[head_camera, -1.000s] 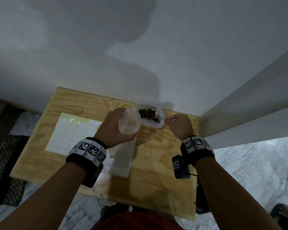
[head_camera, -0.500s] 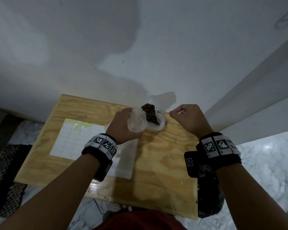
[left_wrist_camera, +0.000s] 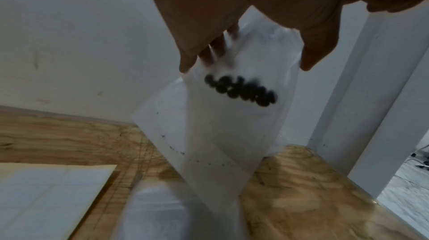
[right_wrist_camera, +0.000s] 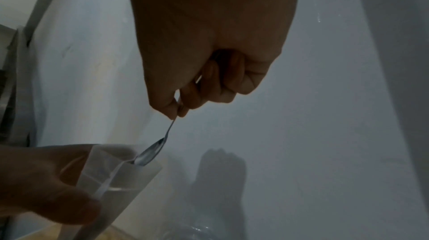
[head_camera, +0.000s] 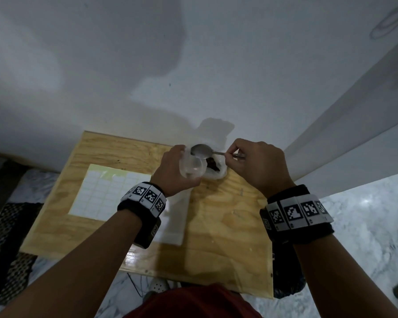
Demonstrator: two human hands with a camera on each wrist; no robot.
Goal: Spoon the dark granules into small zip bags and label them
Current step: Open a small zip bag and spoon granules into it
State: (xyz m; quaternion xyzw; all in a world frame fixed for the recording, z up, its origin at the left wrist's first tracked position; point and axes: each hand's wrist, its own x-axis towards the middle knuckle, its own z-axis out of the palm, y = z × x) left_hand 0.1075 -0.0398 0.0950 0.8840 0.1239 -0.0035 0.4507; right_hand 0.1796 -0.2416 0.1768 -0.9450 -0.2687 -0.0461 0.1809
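While the left hand (head_camera: pixel 174 171) grips a small clear zip bag (left_wrist_camera: pixel 223 119) by its open mouth, the right hand (head_camera: pixel 255 164) pinches the handle of a metal spoon (head_camera: pixel 201 150) tipped over that mouth. Dark granules (left_wrist_camera: pixel 241 90) sit inside the bag (blurred), more in an open bag (head_camera: pixel 214 169) on the plywood tabletop (head_camera: pixel 228 237). A blank label sheet (head_camera: pixel 101 191) lies left; no writing is readable.

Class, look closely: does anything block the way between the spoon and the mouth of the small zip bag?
Nothing visible does. The spoon bowl already sits at the open mouth of the zip bag, which the left hand holds open.
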